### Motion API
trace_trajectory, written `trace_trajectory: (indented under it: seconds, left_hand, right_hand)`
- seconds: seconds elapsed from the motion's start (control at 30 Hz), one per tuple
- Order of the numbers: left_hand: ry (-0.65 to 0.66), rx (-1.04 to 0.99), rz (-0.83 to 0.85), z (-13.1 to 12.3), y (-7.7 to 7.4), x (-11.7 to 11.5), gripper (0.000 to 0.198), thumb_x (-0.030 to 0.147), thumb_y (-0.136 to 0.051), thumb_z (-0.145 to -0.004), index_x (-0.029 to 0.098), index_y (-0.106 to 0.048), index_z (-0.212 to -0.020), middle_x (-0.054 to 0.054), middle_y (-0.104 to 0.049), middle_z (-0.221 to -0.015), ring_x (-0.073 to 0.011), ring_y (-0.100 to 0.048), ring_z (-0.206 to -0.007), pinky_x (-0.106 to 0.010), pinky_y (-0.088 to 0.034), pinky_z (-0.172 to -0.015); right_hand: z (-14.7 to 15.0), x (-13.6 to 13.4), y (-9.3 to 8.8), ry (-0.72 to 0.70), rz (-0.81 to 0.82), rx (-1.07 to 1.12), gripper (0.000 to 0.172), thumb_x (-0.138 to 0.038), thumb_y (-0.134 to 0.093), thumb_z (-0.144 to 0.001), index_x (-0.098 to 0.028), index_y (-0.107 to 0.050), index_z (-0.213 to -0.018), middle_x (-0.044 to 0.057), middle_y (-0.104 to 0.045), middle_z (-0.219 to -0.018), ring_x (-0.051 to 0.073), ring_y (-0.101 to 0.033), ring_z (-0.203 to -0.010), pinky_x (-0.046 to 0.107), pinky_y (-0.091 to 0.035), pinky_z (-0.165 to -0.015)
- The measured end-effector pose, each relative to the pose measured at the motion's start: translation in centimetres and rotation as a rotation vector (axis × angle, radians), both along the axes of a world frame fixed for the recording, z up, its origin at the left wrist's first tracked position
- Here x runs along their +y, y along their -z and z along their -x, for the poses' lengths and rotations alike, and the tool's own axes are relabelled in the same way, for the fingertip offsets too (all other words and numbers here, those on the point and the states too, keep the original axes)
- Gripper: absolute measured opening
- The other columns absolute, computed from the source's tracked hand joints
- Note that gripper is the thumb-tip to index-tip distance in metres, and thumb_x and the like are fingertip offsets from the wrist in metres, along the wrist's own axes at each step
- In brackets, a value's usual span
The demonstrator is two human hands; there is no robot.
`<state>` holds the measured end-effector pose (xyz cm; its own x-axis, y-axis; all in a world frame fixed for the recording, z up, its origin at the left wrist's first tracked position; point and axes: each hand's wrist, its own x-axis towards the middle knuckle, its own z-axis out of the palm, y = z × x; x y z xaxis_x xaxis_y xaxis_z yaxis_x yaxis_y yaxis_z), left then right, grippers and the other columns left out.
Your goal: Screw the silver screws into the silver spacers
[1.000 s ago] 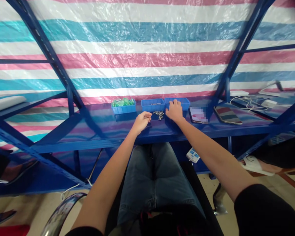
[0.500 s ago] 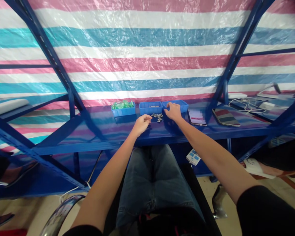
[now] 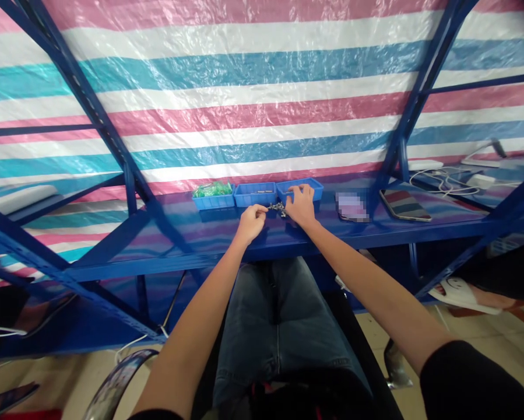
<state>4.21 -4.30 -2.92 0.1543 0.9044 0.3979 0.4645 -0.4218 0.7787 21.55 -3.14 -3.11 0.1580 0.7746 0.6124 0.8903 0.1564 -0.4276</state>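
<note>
Small metal parts lie in a loose pile on the blue shelf. Just left of them is my left hand, its fingers pinched together; whatever is between them is too small to name. My right hand reaches over the pile's right side with fingers spread and bent, in front of the right blue bin; its fingertips are partly hidden. The middle blue bin has a few small metal pieces inside. Green items fill the left blue bin.
Right of the bins lie a phone with a blurred screen and a dark tablet-like device. White cables are further right. Blue metal posts rise on both sides. Another person's foot in a white slipper shows at the lower right.
My right hand has moved left and slightly down, from the right bin toward the metal pile. My left hand stays pinched near the pile. The view has shifted slightly.
</note>
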Motion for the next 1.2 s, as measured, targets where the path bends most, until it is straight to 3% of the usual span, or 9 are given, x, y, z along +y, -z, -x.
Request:
trace_trajectory:
  seconds: [0.13, 0.23, 0.33, 0.5, 0.7, 0.83, 1.0, 1.2]
  left_hand:
    - [-0.087, 0.111, -0.063, -1.0, -0.1, 1.0, 0.016, 0.01, -0.053, -0.075, 0.016, -0.061, -0.087, -0.011, -0.057, -0.1, -0.0274, -0.053, -0.102, -0.045, -0.036, -0.102]
    - [-0.041, 0.204, -0.1, -2.6, 0.2, 2.0, 0.019, 0.012, -0.057, -0.074, 0.015, -0.06, -0.093, -0.016, -0.053, -0.11, -0.0336, -0.046, -0.114, -0.048, -0.029, -0.105]
    - [0.035, 0.285, -0.105, -3.7, 0.6, 3.0, 0.02, 0.01, -0.056, -0.075, 0.015, -0.06, -0.094, -0.016, -0.054, -0.111, -0.0323, -0.049, -0.111, -0.047, -0.032, -0.103]
    - [0.087, 0.379, -0.11, -3.8, 0.8, 3.9, 0.027, 0.006, -0.05, -0.075, 0.015, -0.06, -0.099, -0.015, -0.055, -0.113, -0.03, -0.052, -0.11, -0.043, -0.036, -0.102]
    - [0.011, 0.441, -0.1, -3.3, 0.4, 3.2, 0.032, 0.007, -0.044, -0.079, 0.012, -0.059, -0.107, -0.017, -0.055, -0.114, -0.0296, -0.053, -0.111, -0.042, -0.04, -0.099]
    - [-0.044, 0.481, -0.082, -3.4, 0.4, 3.2, 0.035, 0.011, -0.041, -0.082, 0.013, -0.056, -0.115, -0.016, -0.053, -0.119, -0.0281, -0.051, -0.115, -0.041, -0.04, -0.102]
    - [-0.029, 0.541, -0.08, -3.4, 0.5, 3.3, 0.035, 0.01, -0.04, -0.083, 0.017, -0.058, -0.112, -0.013, -0.055, -0.116, -0.0254, -0.051, -0.114, -0.038, -0.039, -0.103]
    - [-0.032, 0.574, -0.095, -3.4, 0.3, 3.0, 0.033, 0.012, -0.04, -0.083, 0.013, -0.058, -0.11, -0.016, -0.056, -0.115, -0.0276, -0.051, -0.114, -0.039, -0.041, -0.1]
  right_hand:
    - [0.5, -1.2, 0.2, -0.033, 0.074, -0.062, 0.032, -0.022, -0.038, -0.089, -0.013, -0.055, -0.114, 0.018, -0.05, -0.118, 0.032, -0.044, -0.115, 0.045, -0.038, -0.095]
    - [0.9, -1.0, 0.6, -0.083, 0.162, -0.113, 0.038, -0.035, -0.04, -0.091, -0.013, -0.054, -0.117, 0.019, -0.052, -0.117, 0.033, -0.05, -0.108, 0.045, -0.043, -0.088]
    - [1.0, -0.3, 1.1, -0.143, 0.226, -0.17, 0.04, -0.04, -0.035, -0.093, -0.016, -0.056, -0.117, 0.017, -0.054, -0.118, 0.032, -0.052, -0.107, 0.046, -0.043, -0.088]
    - [0.7, 1.0, 1.6, -0.225, 0.272, -0.25, 0.035, -0.028, -0.039, -0.089, -0.016, -0.057, -0.117, 0.015, -0.056, -0.119, 0.031, -0.048, -0.112, 0.045, -0.039, -0.095]
    - [0.7, 1.8, 1.2, -0.197, 0.265, -0.247, 0.052, -0.038, -0.05, -0.083, -0.011, -0.05, -0.128, 0.02, -0.048, -0.125, 0.035, -0.045, -0.111, 0.046, -0.037, -0.095]
    - [0.9, 2.5, 1.2, -0.209, 0.285, -0.256, 0.05, -0.045, -0.045, -0.085, -0.009, -0.057, -0.117, 0.021, -0.052, -0.118, 0.036, -0.046, -0.11, 0.047, -0.037, -0.095]
    - [1.1, 2.8, 1.5, -0.207, 0.263, -0.233, 0.046, -0.041, -0.047, -0.085, -0.007, -0.056, -0.114, 0.022, -0.053, -0.117, 0.035, -0.046, -0.111, 0.046, -0.035, -0.096]
    - [0.5, 2.1, 0.9, -0.162, 0.183, -0.132, 0.037, -0.044, -0.047, -0.086, -0.014, -0.054, -0.107, 0.015, -0.055, -0.11, 0.028, -0.053, -0.1, 0.039, -0.042, -0.087]
